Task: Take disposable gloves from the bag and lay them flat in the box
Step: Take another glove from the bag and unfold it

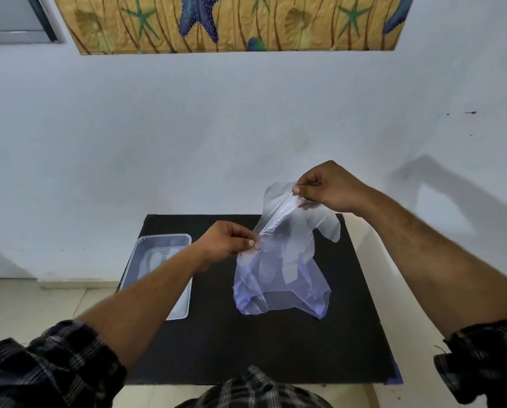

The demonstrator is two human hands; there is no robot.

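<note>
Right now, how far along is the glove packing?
Done: pale glove shapes seem to lie in the clear box. In hand: the right hand lifts a glove while the left hand pinches the bag. Left: more gloves show inside the bag.

I see the thin bluish bag (pixel 278 293) hanging over the black table, a clear glove (pixel 323 222) half out of its mouth. The transparent box (pixel 158 245) lies left, some gloves already inside.

Black table (pixel 276 348) against pale wall (pixel 187 128) (starfish picture (pixel 231 22) above).
</note>
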